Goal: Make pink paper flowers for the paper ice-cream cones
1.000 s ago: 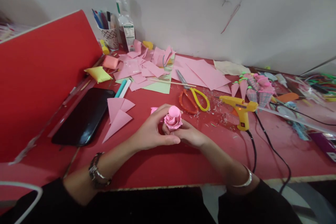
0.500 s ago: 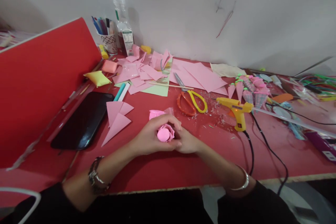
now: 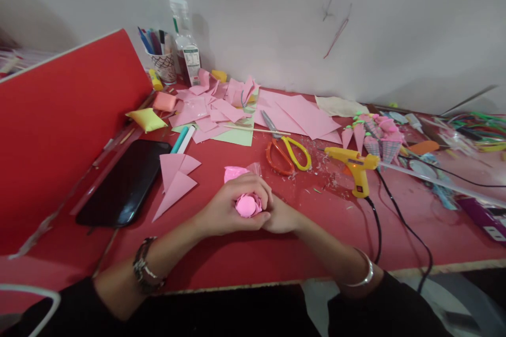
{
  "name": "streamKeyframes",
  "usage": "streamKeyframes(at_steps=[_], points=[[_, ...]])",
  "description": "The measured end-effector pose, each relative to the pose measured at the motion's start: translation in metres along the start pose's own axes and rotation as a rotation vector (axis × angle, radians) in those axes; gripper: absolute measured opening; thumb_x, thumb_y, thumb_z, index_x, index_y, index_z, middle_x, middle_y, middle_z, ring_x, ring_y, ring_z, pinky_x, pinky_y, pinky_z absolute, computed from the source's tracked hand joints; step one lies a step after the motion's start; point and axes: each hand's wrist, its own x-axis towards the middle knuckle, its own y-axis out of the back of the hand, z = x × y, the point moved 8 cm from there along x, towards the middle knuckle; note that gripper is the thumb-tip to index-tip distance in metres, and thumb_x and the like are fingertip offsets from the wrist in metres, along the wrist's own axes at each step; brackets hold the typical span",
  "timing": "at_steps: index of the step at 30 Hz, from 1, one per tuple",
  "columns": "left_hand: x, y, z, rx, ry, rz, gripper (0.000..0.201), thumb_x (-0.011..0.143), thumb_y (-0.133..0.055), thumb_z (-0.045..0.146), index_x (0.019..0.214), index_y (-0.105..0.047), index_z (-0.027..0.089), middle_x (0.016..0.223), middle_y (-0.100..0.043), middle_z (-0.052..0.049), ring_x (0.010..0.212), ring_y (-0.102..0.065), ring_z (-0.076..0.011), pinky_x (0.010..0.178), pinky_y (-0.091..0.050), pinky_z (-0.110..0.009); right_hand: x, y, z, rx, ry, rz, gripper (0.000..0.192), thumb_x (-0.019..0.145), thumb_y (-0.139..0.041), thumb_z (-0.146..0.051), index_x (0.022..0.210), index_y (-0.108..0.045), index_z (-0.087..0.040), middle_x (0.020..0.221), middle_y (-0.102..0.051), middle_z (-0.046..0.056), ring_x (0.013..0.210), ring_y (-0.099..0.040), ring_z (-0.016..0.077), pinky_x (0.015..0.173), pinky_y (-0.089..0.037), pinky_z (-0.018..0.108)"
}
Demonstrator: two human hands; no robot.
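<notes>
Pink flower (image 3: 246,206) clasped within curled fingers of left hand (image 3: 225,209), right hand (image 3: 282,216) at three o'clock, its fingers hidden, their grip I cannot tell, scissors (image 3: 278,136) at one o'clock

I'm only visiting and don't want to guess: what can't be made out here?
In the head view:
Pink ruffled piece: everything below its top, hidden by the left hand.
Right hand: fingertips hidden behind the left hand.
Bottle label: print too small.
Purple box: cut off by the right edge.
</notes>
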Motion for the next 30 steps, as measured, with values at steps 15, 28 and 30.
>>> streamKeyframes(at_steps=[15,28,30], points=[[0.0,-0.002,-0.003,-0.012,0.056,-0.009,0.009,0.071,-0.051,0.013,0.063,-0.049,0.016,0.069,-0.056,-0.002,0.07,-0.052,-0.0137,0.071,-0.042,-0.032,-0.002,-0.001,0.005,0.092,-0.144,0.024,0.019,0.068,-0.05,-0.017,0.088,-0.048,-0.016,0.099,-0.055,0.008,0.096,-0.053,0.0177,0.085,-0.044,0.036],[-0.005,-0.004,-0.011,-0.205,0.147,0.012,0.044,0.055,-0.071,0.02,0.09,-0.045,0.019,0.068,-0.052,0.003,0.065,-0.051,-0.0124,0.062,-0.042,-0.024,0.0,-0.001,0.01,0.043,-0.076,-0.006,0.021,0.067,-0.058,-0.024,0.083,-0.048,-0.015,0.083,-0.055,0.005,0.08,-0.054,0.0153,0.071,-0.049,0.031],[-0.004,-0.004,-0.009,-0.148,0.12,-0.009,0.045,0.051,-0.074,0.023,0.087,-0.048,0.018,0.074,-0.052,0.001,0.07,-0.051,-0.0139,0.065,-0.041,-0.026,0.0,-0.002,0.008,0.035,-0.084,-0.046,0.02,0.068,-0.058,-0.023,0.083,-0.048,-0.014,0.082,-0.055,0.005,0.078,-0.054,0.0139,0.07,-0.049,0.028]])
